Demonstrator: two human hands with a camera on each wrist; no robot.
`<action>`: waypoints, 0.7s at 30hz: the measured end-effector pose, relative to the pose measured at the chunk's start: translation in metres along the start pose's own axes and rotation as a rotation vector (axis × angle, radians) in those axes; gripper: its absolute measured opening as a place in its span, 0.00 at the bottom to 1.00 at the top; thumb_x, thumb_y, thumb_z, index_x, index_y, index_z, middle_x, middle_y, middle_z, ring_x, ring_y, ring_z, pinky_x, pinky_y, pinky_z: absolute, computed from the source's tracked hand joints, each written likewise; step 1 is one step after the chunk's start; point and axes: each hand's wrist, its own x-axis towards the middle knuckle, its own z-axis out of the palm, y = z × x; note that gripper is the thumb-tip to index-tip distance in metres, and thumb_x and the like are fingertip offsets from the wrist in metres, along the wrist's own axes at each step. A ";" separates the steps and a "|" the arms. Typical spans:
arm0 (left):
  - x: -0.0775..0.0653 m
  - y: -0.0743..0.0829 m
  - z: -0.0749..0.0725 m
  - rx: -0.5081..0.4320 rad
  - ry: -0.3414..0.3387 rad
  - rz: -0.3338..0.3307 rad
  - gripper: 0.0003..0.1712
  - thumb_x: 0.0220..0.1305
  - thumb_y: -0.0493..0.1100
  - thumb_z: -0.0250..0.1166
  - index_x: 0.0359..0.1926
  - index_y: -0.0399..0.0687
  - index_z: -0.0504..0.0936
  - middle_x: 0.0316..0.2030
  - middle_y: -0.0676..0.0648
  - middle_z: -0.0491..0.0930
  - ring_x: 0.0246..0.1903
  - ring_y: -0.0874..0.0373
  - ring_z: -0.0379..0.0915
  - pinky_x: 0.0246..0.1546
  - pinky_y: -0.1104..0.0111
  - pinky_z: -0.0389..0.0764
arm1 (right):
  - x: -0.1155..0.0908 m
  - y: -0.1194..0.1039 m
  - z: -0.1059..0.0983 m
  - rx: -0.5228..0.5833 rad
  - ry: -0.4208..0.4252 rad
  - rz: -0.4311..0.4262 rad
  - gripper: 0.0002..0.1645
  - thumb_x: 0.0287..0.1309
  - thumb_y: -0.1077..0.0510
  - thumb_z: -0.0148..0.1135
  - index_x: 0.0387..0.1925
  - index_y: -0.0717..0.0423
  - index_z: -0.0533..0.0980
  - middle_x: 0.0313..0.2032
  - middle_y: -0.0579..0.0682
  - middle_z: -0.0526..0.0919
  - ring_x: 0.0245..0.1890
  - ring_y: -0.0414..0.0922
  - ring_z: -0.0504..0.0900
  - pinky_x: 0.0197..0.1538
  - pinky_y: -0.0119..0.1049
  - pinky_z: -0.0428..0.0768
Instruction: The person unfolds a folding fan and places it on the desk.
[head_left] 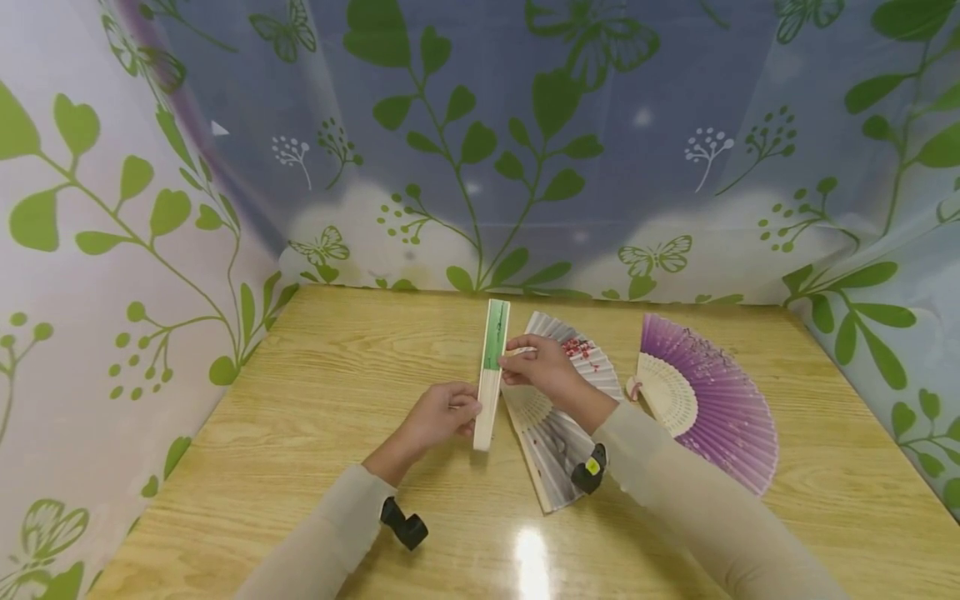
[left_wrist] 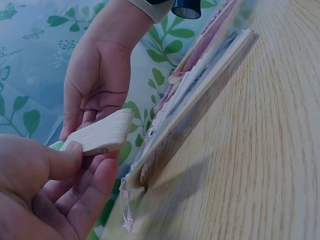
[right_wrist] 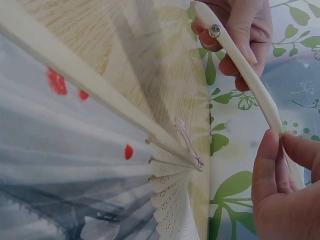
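A folded hand fan (head_left: 491, 375) with pale wooden sticks and a green upper part is held upright above the table by both hands. My left hand (head_left: 444, 412) pinches its lower, wooden end between thumb and fingers. Higher up, at the green part, my right hand (head_left: 546, 367) pinches the other edge. The right wrist view shows a small metal rivet on the folded fan (right_wrist: 252, 75) near the left thumb. Behind and below the right hand lies a spread white and grey fan (head_left: 551, 442) with red blossoms, partly hidden by that arm.
A spread purple fan (head_left: 731, 408) with pale pierced sticks lies farther right on the wooden table (head_left: 360, 350). Printed cloth (head_left: 480, 167) with green leaves and butterflies hangs behind the table and along both sides.
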 end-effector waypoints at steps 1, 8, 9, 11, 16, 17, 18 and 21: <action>0.000 0.000 0.000 -0.003 0.002 -0.001 0.15 0.70 0.32 0.57 0.54 0.27 0.76 0.44 0.34 0.83 0.32 0.57 0.80 0.35 0.63 0.84 | 0.000 0.000 0.000 0.003 0.001 0.001 0.21 0.61 0.66 0.63 0.54 0.70 0.70 0.27 0.49 0.83 0.24 0.38 0.82 0.37 0.32 0.84; 0.001 -0.001 0.000 0.001 0.011 0.030 0.16 0.70 0.33 0.57 0.55 0.27 0.76 0.44 0.34 0.83 0.32 0.57 0.81 0.35 0.64 0.84 | 0.001 0.000 -0.001 0.035 0.015 0.009 0.19 0.61 0.66 0.62 0.52 0.70 0.72 0.26 0.48 0.83 0.24 0.38 0.82 0.35 0.30 0.83; 0.000 -0.001 0.000 0.001 0.011 0.032 0.17 0.70 0.33 0.57 0.56 0.27 0.76 0.44 0.34 0.83 0.32 0.57 0.81 0.34 0.64 0.84 | 0.001 0.000 -0.001 0.037 0.016 0.009 0.18 0.61 0.66 0.62 0.52 0.71 0.72 0.26 0.48 0.83 0.24 0.37 0.82 0.35 0.30 0.83; 0.000 -0.002 0.000 -0.006 0.012 0.043 0.17 0.70 0.32 0.57 0.56 0.26 0.75 0.44 0.34 0.83 0.32 0.56 0.81 0.34 0.64 0.84 | 0.001 0.000 -0.001 0.042 0.021 0.015 0.18 0.62 0.66 0.62 0.51 0.71 0.72 0.27 0.48 0.83 0.24 0.37 0.81 0.35 0.30 0.83; 0.000 -0.004 -0.001 -0.031 0.019 0.058 0.17 0.69 0.31 0.57 0.56 0.24 0.74 0.44 0.32 0.82 0.34 0.53 0.82 0.34 0.64 0.85 | -0.001 -0.001 0.000 0.068 0.046 0.035 0.16 0.62 0.67 0.61 0.49 0.72 0.72 0.27 0.48 0.81 0.23 0.37 0.81 0.34 0.28 0.83; 0.000 -0.004 -0.002 -0.032 0.022 0.059 0.17 0.69 0.31 0.57 0.56 0.24 0.74 0.44 0.32 0.82 0.34 0.53 0.83 0.33 0.64 0.85 | -0.001 -0.001 0.000 0.075 0.051 0.036 0.16 0.62 0.67 0.61 0.49 0.72 0.72 0.26 0.48 0.81 0.23 0.37 0.81 0.33 0.28 0.82; 0.000 -0.004 -0.002 -0.033 0.023 0.055 0.17 0.69 0.31 0.57 0.56 0.25 0.75 0.44 0.32 0.82 0.34 0.52 0.83 0.34 0.64 0.85 | -0.001 0.000 0.000 0.080 0.053 0.036 0.15 0.62 0.68 0.61 0.49 0.72 0.72 0.26 0.47 0.81 0.23 0.37 0.81 0.33 0.28 0.82; 0.001 -0.005 -0.002 -0.030 0.028 0.049 0.17 0.69 0.31 0.57 0.56 0.25 0.74 0.44 0.32 0.82 0.34 0.52 0.83 0.34 0.64 0.85 | -0.002 0.000 0.000 0.094 0.055 0.032 0.16 0.62 0.68 0.61 0.49 0.72 0.71 0.26 0.47 0.81 0.23 0.37 0.81 0.33 0.28 0.83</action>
